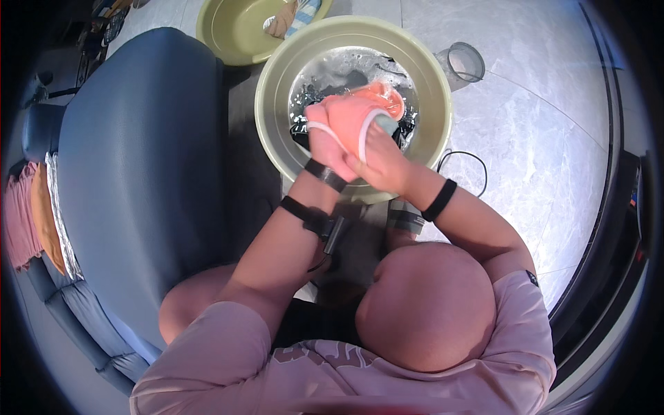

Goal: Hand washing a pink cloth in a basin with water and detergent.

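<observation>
Both hands are close together over a yellow-green plastic basin (267,132), working on a wet coral cloth garment (348,116) with white trim. The cloth covers the fingers of my left hand (332,151), which grips it from the left. My right hand (385,158) grips the cloth at its white edge, its thumb close to my left hand. A small grey-green patch (386,123) shows at the right-hand fingers; whether it belongs to the garment I cannot tell. Part of the coral cloth dips into sudsy water (342,62), where dark fabric (300,134) lies partly submerged.
A second basin (233,31) behind holds brown cloth and blue-striped cloth (303,15). At the right, a clear round container (466,62) stands on the tiled floor (539,119), near a thin black cable (485,171). A blue padded seat (140,145) rises at the left.
</observation>
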`<action>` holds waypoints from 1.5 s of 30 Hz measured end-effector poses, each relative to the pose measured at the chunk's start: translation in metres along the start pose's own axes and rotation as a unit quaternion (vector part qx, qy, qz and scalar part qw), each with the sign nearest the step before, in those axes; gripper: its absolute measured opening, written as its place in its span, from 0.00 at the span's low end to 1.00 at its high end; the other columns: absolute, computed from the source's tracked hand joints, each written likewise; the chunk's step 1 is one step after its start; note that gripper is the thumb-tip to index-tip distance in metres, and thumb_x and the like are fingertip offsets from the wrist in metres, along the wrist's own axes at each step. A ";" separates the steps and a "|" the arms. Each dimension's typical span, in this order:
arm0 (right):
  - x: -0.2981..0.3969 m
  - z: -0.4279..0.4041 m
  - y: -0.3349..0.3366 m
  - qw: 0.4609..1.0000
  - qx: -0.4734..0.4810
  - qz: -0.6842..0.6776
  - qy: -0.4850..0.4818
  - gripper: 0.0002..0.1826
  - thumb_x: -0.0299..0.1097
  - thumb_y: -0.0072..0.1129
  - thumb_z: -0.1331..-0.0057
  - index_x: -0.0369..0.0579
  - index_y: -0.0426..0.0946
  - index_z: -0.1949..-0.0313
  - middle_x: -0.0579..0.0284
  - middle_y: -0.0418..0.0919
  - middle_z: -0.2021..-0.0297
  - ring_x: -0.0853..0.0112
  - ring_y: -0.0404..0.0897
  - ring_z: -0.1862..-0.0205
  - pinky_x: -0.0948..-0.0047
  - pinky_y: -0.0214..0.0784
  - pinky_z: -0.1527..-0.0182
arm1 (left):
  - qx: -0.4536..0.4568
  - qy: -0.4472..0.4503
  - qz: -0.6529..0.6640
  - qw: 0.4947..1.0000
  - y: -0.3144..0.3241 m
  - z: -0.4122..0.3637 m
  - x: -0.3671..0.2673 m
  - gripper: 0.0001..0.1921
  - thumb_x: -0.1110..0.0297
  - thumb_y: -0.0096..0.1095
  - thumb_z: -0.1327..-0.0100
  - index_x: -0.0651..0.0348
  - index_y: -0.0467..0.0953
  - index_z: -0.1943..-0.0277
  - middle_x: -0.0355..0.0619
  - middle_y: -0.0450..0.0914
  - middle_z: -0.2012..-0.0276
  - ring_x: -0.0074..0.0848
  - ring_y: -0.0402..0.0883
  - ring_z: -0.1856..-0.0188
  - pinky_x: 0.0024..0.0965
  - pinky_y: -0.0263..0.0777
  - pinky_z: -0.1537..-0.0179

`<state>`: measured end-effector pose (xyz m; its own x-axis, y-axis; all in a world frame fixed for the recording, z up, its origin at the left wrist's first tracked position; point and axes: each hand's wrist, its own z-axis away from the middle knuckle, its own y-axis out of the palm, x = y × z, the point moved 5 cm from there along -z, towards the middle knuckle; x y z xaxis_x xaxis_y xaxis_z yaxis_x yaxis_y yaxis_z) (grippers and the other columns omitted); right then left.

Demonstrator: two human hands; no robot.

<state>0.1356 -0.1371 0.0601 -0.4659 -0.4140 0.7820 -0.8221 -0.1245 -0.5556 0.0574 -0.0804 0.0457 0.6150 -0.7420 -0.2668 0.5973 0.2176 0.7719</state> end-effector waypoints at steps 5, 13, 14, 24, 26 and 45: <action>0.001 0.032 -0.002 0.995 0.101 0.006 0.001 0.35 0.47 0.37 0.21 0.37 0.56 0.23 0.35 0.55 0.24 0.41 0.50 0.20 0.40 0.32 0.19 | 0.164 -0.047 0.104 0.980 0.002 0.002 -0.006 0.16 0.53 0.44 0.24 0.51 0.78 0.52 0.40 0.83 0.50 0.32 0.81 0.46 0.41 0.74 0.39; -0.007 0.022 0.002 0.998 0.063 0.018 -0.005 0.35 0.47 0.40 0.23 0.37 0.58 0.24 0.36 0.58 0.25 0.41 0.51 0.21 0.40 0.30 0.19 | 0.062 -0.015 0.074 0.995 -0.012 -0.003 -0.008 0.15 0.46 0.50 0.25 0.45 0.75 0.53 0.35 0.80 0.57 0.30 0.80 0.52 0.39 0.76 0.44; -0.008 0.028 0.005 0.995 0.096 -0.003 -0.002 0.34 0.47 0.39 0.22 0.37 0.58 0.24 0.36 0.58 0.25 0.40 0.51 0.21 0.40 0.30 0.19 | 0.064 -0.014 0.074 0.995 -0.012 -0.006 -0.009 0.15 0.46 0.50 0.25 0.45 0.75 0.53 0.35 0.80 0.57 0.30 0.80 0.52 0.39 0.76 0.44; 0.007 0.009 0.008 0.996 0.086 0.016 -0.035 0.36 0.49 0.39 0.22 0.35 0.57 0.24 0.33 0.57 0.25 0.40 0.51 0.21 0.40 0.31 0.19 | 0.111 0.027 0.067 0.991 -0.048 -0.028 -0.011 0.14 0.48 0.47 0.25 0.45 0.76 0.59 0.37 0.81 0.57 0.30 0.81 0.50 0.37 0.76 0.45; 0.002 0.027 0.004 0.995 0.096 0.027 -0.017 0.37 0.48 0.43 0.24 0.35 0.57 0.25 0.32 0.58 0.26 0.39 0.50 0.21 0.40 0.33 0.19 | 0.100 -0.005 0.080 0.992 -0.031 -0.024 -0.009 0.14 0.46 0.49 0.26 0.44 0.76 0.59 0.34 0.81 0.58 0.29 0.81 0.50 0.37 0.75 0.45; 0.006 -0.003 -0.001 0.998 0.042 0.047 0.017 0.41 0.42 0.52 0.30 0.35 0.50 0.23 0.32 0.52 0.24 0.37 0.53 0.24 0.43 0.45 0.23 | 0.094 0.029 0.062 0.993 -0.027 -0.016 -0.004 0.18 0.46 0.47 0.25 0.48 0.78 0.55 0.39 0.85 0.53 0.29 0.83 0.52 0.37 0.77 0.45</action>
<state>0.1326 -0.1369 0.0662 -0.5513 -0.3961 0.7343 -0.7450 -0.1625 -0.6470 0.0474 -0.0732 0.0168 0.7098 -0.6778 -0.1920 0.4118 0.1780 0.8937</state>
